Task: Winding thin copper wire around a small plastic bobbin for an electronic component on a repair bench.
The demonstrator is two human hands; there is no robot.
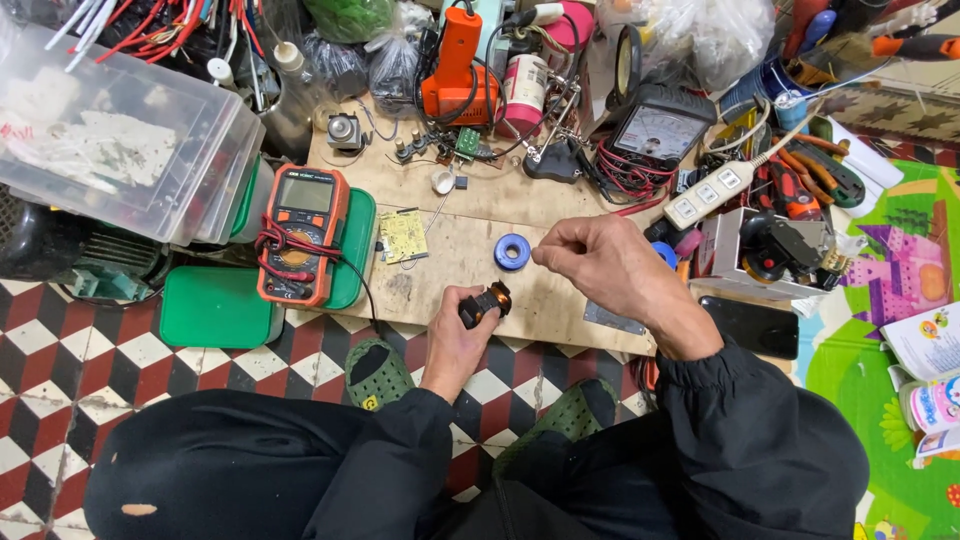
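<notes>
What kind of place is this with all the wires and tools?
Probably a home electronics repair spot, set up on the floor. You can tell from the orange multimeter, the needle meter and the small circuit board on a low wooden board.

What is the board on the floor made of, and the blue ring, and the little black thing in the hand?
The board looks like bare plywood: pale, matte, scuffed and stained. The blue ring looks like shiny plastic, maybe a spool; its smooth gloss hints so. The small black part in the left hand seems dark plastic with an orange, possibly metal, end. The right hand pinches something too thin to tell.
</notes>
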